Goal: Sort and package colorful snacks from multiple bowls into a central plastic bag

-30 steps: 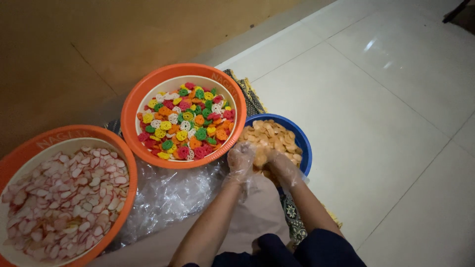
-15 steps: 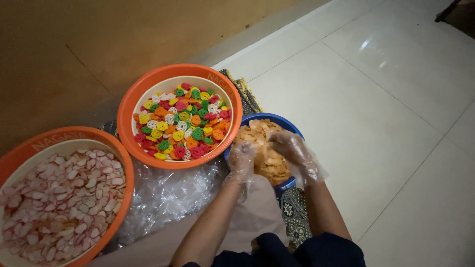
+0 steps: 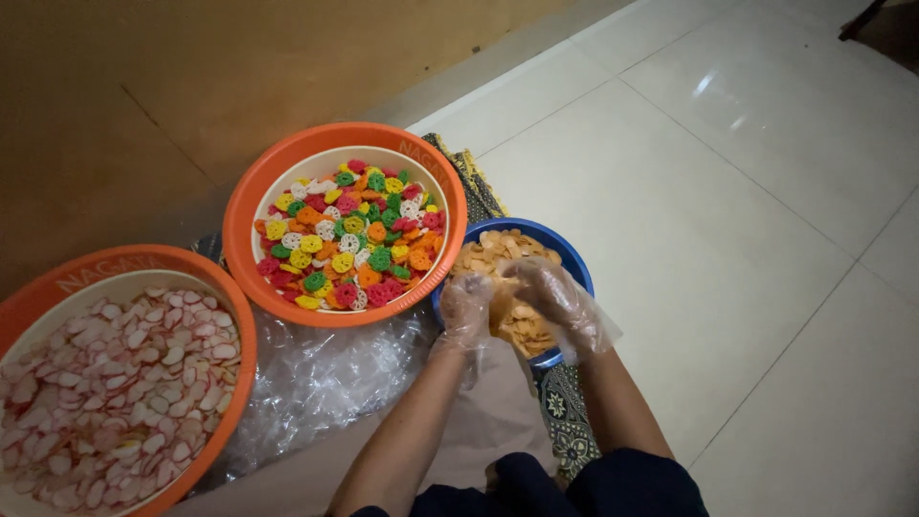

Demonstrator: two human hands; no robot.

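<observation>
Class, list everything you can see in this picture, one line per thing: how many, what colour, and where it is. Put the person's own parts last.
Orange basins: two, orange with cream insides, left and centre.
Flower-shaped crackers: many, red, green, yellow, orange and white, in the centre basin.
Oval crackers: many, white with pink edges, in the left basin.
Blue bowl: one, right of the centre basin.
Tan crackers: many, in the blue bowl.
Clear plastic bags: a crumpled heap, below the centre basin.
Patterned mat: one, dark, under the bowls.
Floor tiles: white, right.
Left hand: clear glove, at the blue bowl.
Right hand: clear glove, over the tan crackers.
</observation>
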